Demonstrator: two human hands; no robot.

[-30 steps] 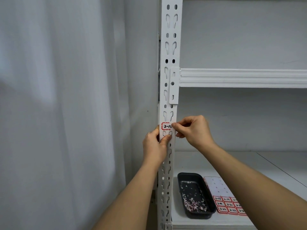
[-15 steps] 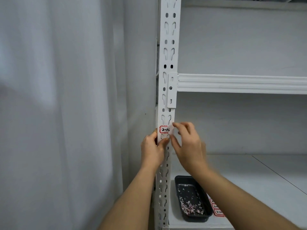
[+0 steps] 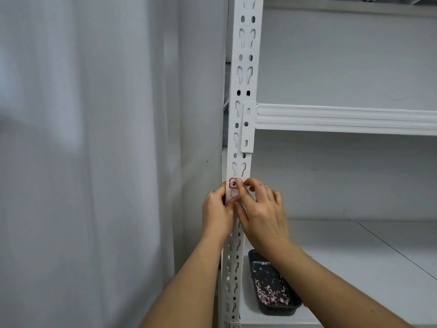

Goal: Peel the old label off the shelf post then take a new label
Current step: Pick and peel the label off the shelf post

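Where the white slotted shelf post (image 3: 243,95) passes just below the beam bracket (image 3: 248,127), the old label (image 3: 233,183) sits stuck to its front face: a small white sticker with a red border and black handwriting, of which only the left part shows. The right hand (image 3: 262,211) covers the rest, its forefinger laid up over the label's right side with the tip on the sticker; the other fingers (image 3: 272,192) are bent loosely behind, and whether an edge of the label is pinched between finger and thumb cannot be told. The left hand (image 3: 218,213) grips the post just under the label, thumb on the front face and the remaining fingers wrapped round the left edge, out of sight behind the metal.

On the lower shelf (image 3: 354,256), close beside the post, lies a black tray (image 3: 275,308), long and shallow. Its floor holds a scatter of small pale and pinkish paper scraps (thickest toward the near end, thinner farther back). The right forearm crosses above the tray's right side and hides part of its rim.

A white horizontal beam (image 3: 343,119) runs right from the bracket, and a pale curtain (image 3: 82,162) hangs to the left of the post.
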